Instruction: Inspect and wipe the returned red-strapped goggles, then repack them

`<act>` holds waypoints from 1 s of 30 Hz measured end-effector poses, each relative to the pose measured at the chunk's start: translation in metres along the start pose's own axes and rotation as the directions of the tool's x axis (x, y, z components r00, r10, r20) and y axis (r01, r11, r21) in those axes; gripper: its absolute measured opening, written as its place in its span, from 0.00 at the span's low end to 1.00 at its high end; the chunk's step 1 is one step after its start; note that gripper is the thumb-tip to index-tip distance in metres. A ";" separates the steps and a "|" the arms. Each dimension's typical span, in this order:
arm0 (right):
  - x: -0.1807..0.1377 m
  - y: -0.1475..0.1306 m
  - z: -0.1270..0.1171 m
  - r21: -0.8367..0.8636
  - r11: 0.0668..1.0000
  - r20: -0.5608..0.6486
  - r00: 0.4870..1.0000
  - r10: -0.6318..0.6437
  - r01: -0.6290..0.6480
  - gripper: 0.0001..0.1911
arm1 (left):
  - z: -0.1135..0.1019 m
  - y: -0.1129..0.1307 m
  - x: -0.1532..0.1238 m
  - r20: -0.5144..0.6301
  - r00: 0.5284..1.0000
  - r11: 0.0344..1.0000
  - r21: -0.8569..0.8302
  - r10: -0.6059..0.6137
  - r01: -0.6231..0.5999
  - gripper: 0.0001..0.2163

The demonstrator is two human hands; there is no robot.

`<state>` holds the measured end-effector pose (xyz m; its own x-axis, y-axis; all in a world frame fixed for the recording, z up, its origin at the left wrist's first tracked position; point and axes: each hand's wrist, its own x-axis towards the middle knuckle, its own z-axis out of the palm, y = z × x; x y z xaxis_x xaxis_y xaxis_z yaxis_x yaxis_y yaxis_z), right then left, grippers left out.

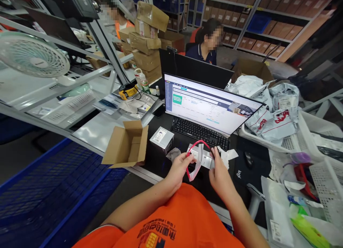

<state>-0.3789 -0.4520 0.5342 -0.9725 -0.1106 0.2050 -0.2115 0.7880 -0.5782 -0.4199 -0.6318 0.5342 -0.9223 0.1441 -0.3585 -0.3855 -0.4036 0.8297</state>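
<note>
Over the desk, a thin red looped band [201,142] with a pale translucent strip [198,166] hanging inside it is stretched between both hands. My left hand [177,169] pinches its left side, fingers closed. On the right, my right hand [220,171] is closed around the dark end of the same loop. A white printed box [207,161] lies behind the loop, partly covered by it and my fingers. Left of that stand a silver-white labelled box [162,139] and some crumpled wrapping [173,154]. Torn white paper [230,155] lies near my right fingertips.
An open cardboard box [124,148] sits at the desk's left edge. Beyond my hands are a keyboard [200,133] and lit monitor [206,98]. A mouse [248,160] and handheld scanner [254,200] lie right, near baskets of silver bags [278,123]. A co-worker [205,44] sits opposite.
</note>
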 end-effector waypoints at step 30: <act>-0.068 0.038 -0.007 0.376 0.817 -0.216 0.816 0.537 -0.437 0.27 | -0.115 -0.075 0.057 -0.077 0.997 0.053 0.996 0.020 0.076 0.18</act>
<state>-0.3197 -0.4100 0.5041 -0.8856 0.4635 0.0278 0.2160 0.4641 -0.8590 -0.4409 -0.6967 0.4020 -0.9253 0.0662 -0.3735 -0.1153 0.8890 0.4432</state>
